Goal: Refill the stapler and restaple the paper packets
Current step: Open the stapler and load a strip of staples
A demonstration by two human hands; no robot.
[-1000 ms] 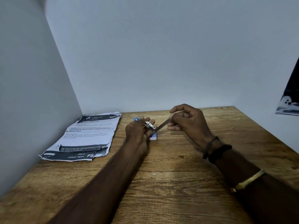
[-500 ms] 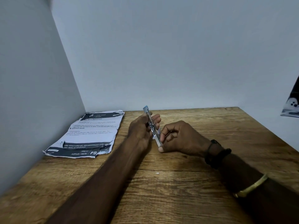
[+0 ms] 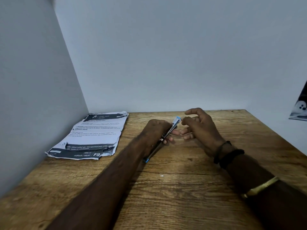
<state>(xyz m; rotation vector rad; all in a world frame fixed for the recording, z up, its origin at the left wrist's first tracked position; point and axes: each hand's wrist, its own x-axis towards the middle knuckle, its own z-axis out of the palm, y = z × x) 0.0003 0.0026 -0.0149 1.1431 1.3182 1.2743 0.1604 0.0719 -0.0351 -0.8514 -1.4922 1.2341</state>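
Stapler (image 3: 173, 127) gripped in left hand (image 3: 156, 131); right hand (image 3: 201, 128) relaxed just beside.

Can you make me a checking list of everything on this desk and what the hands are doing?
Surface: wooden table, grain bare in front.
Job's things: stapler, looks opened out long, in the left hand; paper packets stacked at the table's far left, edges torn.
Clutter: one tiny white speck on the table, too small to name.
Hands: left hand grips the stapler; right hand open beside its far blue end.
Cables: nothing seen.
Surroundings: plain pale walls; dark printed sheet at the right edge.
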